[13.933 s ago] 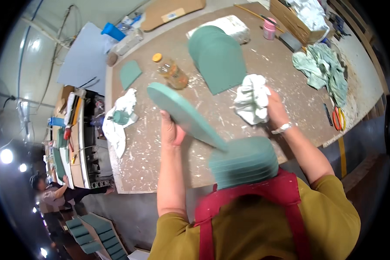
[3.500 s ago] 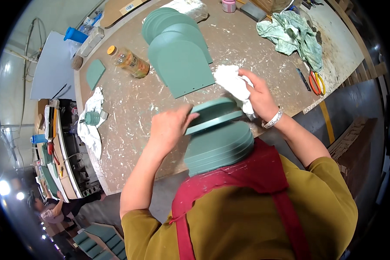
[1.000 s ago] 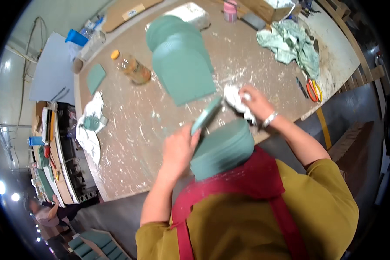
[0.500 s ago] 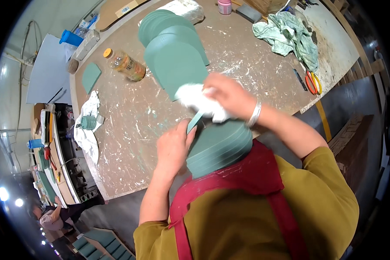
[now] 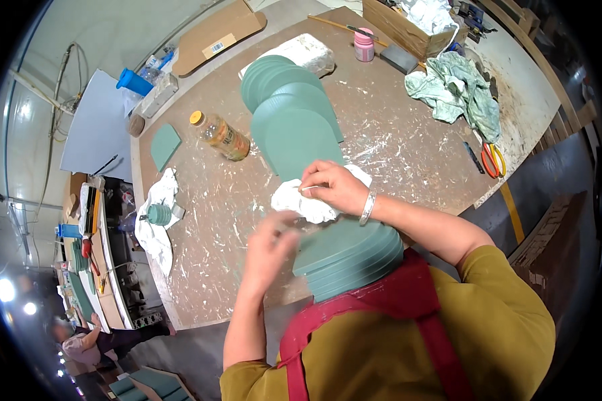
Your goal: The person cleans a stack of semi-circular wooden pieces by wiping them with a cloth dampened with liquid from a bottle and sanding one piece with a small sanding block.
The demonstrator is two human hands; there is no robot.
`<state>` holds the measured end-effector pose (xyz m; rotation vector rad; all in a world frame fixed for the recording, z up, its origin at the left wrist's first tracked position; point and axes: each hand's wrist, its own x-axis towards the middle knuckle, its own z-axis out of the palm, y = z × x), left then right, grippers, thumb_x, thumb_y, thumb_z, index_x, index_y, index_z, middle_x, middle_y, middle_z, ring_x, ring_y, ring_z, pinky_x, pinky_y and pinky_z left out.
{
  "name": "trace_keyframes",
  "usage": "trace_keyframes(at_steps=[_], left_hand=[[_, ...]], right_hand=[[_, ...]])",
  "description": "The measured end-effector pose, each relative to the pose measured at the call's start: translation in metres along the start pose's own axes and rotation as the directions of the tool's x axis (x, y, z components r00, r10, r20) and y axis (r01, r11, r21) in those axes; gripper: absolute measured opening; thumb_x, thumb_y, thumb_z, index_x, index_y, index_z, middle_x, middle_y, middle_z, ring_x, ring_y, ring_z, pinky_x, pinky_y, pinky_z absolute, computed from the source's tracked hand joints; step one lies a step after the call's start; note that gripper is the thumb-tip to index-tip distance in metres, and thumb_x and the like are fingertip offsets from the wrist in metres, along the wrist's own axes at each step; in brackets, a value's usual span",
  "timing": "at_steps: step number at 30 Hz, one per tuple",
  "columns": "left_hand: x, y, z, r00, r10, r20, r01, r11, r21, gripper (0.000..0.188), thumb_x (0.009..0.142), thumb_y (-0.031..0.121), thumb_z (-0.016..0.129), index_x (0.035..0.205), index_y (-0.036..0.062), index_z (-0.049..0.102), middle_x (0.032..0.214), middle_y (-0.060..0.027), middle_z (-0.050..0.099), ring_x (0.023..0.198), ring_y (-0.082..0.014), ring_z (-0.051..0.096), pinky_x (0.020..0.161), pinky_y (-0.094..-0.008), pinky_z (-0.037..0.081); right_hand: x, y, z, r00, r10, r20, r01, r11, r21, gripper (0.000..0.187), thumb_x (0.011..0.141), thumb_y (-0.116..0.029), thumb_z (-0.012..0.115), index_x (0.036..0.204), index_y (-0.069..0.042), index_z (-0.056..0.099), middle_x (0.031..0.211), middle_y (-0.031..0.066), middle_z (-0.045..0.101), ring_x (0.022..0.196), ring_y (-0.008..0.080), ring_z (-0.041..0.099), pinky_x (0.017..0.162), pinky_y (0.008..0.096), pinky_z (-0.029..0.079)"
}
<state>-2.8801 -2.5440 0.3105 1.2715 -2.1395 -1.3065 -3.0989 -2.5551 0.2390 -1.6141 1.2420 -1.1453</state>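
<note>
My right hand pinches a bunched white cloth, which lies between the two groups of green panels. Beside the cloth, my left hand hangs above the near stack, its fingers smeared by motion. Against my red apron sits a neat stack of green panels with curved edges. Further off, several more green panels with rounded ends lie fanned out over one another. The cloth covers the near end of that fan.
A yellow-capped bottle and a single green panel are to the left. A white cloth with a small green jar lies near the left edge. On the right are a pale green rag and orange-handled scissors.
The panel edge held in my left hand has left its fingers, and that hand has lifted away. My right hand has stopped wiping and pinches the cloth. The view has shifted.
</note>
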Motion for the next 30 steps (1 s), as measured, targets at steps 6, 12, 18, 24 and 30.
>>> trace_keyframes(at_steps=[6, 12, 18, 24, 30], left_hand=[[0.036, -0.044, 0.028, 0.951, -0.186, -0.246, 0.016, 0.827, -0.562, 0.032, 0.091, 0.009, 0.057, 0.121, -0.0006, 0.053, 0.103, -0.0062, 0.06, 0.091, -0.0131, 0.057, 0.075, -0.027, 0.047], [0.051, -0.08, -0.023, 0.917, -0.257, -0.305, 0.145, 0.927, -0.347, 0.023, 0.093, 0.012, 0.057, 0.114, 0.003, 0.06, 0.09, -0.0007, 0.062, 0.072, -0.0056, 0.054, 0.061, -0.0209, 0.044], [0.059, -0.068, -0.003, 0.935, -0.336, -0.116, 0.121, 0.608, -0.784, 0.036, 0.099, 0.025, 0.047, 0.128, 0.0038, 0.049, 0.117, -0.0055, 0.058, 0.101, -0.0147, 0.058, 0.084, -0.0284, 0.048], [0.07, -0.029, 0.031, 0.979, -0.206, 0.015, 0.09, 0.361, -0.928, 0.042, 0.101, 0.032, 0.039, 0.129, 0.0004, 0.045, 0.126, -0.0123, 0.055, 0.114, -0.0236, 0.056, 0.095, -0.0359, 0.047], [0.081, -0.047, 0.023, 0.969, -0.246, 0.03, 0.073, 0.165, -0.984, 0.046, 0.101, 0.032, 0.04, 0.133, -0.0017, 0.041, 0.128, -0.0136, 0.054, 0.121, -0.029, 0.051, 0.103, -0.0402, 0.042]], right_hand=[[0.0, -0.017, 0.005, 0.967, 0.246, 0.062, -0.245, 0.839, 0.486, 0.015, 0.089, -0.011, 0.061, 0.096, -0.001, 0.07, 0.093, 0.0038, 0.065, 0.088, 0.0123, 0.06, 0.083, 0.0265, 0.047], [-0.001, 0.013, -0.009, 0.873, 0.486, -0.038, -0.231, 0.48, 0.846, 0.014, 0.094, -0.013, 0.055, 0.099, -0.001, 0.06, 0.096, 0.0047, 0.063, 0.092, 0.0136, 0.06, 0.084, 0.0293, 0.049], [-0.006, 0.009, -0.011, 0.926, 0.23, 0.3, -0.295, -0.054, 0.954, 0.024, 0.099, -0.011, 0.041, 0.117, 0.003, 0.049, 0.115, 0.0134, 0.058, 0.108, 0.024, 0.059, 0.096, 0.0393, 0.048], [-0.007, 0.022, -0.004, 0.94, 0.24, 0.243, -0.266, 0.068, 0.962, 0.024, 0.097, -0.011, 0.045, 0.117, 0.002, 0.05, 0.115, 0.0117, 0.059, 0.11, 0.0201, 0.057, 0.097, 0.0336, 0.046], [-0.007, 0.002, 0.002, 0.901, 0.365, 0.235, -0.305, 0.146, 0.941, 0.024, 0.099, -0.017, 0.044, 0.114, 0.0, 0.052, 0.118, 0.0113, 0.058, 0.114, 0.023, 0.055, 0.1, 0.0365, 0.043]])
